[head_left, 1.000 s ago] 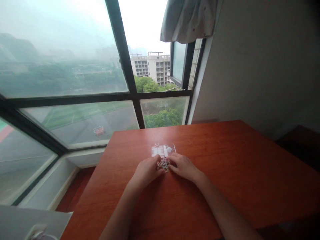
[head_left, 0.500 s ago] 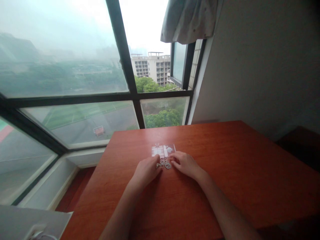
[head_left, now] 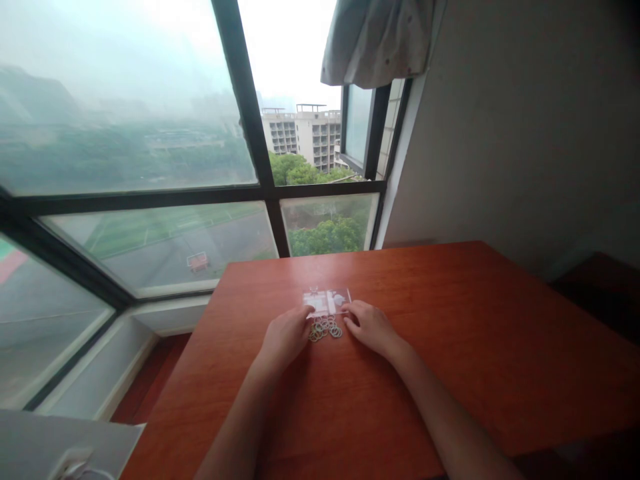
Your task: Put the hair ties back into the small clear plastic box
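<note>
A small cluster of thin pale rings, looking like little elastic hair ties, lies on the brown table between my hands. Just behind it is a flat clear plastic packet or case with white patches; its exact kind is hard to make out. My left hand rests at the left edge of the rings, fingers loosely bent, with no object visible in it. On the other side, my right hand lies by the packet's right corner, thumb and forefinger apart and nothing seen between them. The undersides of both hands are hidden.
The wooden table stretches widely to the right and ends at a wall. Dark-framed windows stand beyond its back and left edges. A short curtain hangs above. A white surface with a cable sits at the lower left.
My left hand has shifted left, away from the rings, so more of them show at the left side. My right hand has barely moved.
</note>
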### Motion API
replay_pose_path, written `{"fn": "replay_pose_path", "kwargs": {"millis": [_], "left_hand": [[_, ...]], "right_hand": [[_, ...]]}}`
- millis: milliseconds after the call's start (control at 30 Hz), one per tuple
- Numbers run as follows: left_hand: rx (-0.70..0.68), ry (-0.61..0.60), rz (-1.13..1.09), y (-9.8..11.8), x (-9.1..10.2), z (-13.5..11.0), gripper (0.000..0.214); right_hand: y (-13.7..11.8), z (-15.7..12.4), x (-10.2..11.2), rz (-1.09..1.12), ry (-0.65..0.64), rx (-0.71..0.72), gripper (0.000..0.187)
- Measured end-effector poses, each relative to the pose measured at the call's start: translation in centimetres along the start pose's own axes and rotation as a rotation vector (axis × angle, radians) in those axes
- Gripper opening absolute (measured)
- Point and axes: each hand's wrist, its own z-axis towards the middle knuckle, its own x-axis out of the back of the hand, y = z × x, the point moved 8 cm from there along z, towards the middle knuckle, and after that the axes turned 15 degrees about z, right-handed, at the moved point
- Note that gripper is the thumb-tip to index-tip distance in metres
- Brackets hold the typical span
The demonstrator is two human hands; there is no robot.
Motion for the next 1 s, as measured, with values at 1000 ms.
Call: {"fn": "replay_pose_path", "kwargs": {"millis": [1000], "left_hand": [[-0.011,-0.073,-0.003,-1.9,1.3,-1.1,0.018]], "right_hand": [[0.3,-0.4,1.2,-0.037,-0.063,-0.027,0.016]]}}
